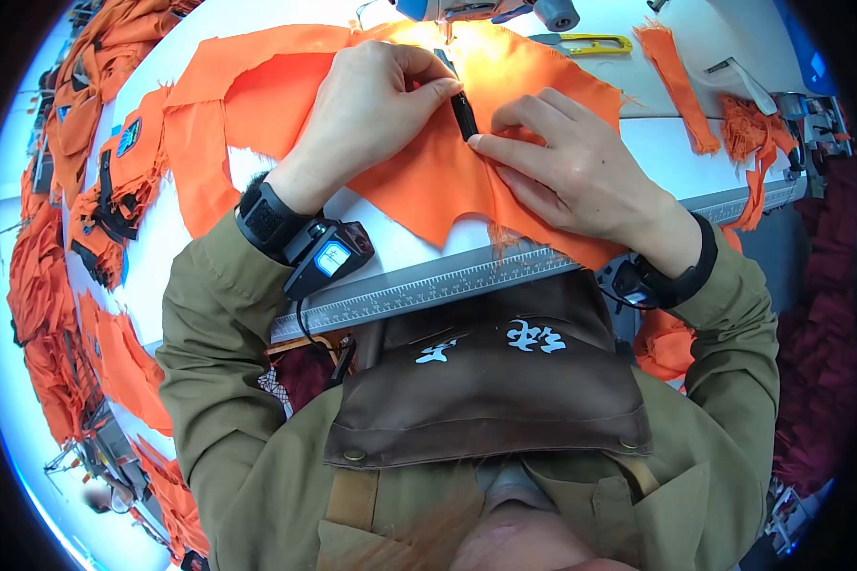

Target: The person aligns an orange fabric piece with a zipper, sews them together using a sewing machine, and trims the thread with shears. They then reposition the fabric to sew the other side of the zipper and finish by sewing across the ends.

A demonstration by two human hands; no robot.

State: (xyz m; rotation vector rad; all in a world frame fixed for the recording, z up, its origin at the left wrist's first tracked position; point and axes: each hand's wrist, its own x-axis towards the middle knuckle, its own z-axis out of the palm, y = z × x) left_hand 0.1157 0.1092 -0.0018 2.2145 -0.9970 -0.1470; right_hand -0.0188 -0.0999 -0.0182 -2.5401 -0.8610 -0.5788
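Observation:
An orange fabric piece (428,190) with frayed edges lies under both hands, below the lit sewing machine head (486,9). A narrow black strip (464,116), perhaps zipper or tape, runs down the fabric from near the needle area. My left hand (376,105) is closed, thumb and forefinger pinching the strip's upper part. My right hand (571,162) has its thumb and forefinger together at the strip's lower end, the other fingers curled on the fabric. Whether that pinch takes in the strip, the cloth or both is hard to tell.
A yellow-handled cutter (590,44) lies behind the fabric at right. Orange scraps (676,86) lie farther right. A ruler strip (428,290) edges the table in front of me. Orange garment pieces (138,152) with black parts are piled at left.

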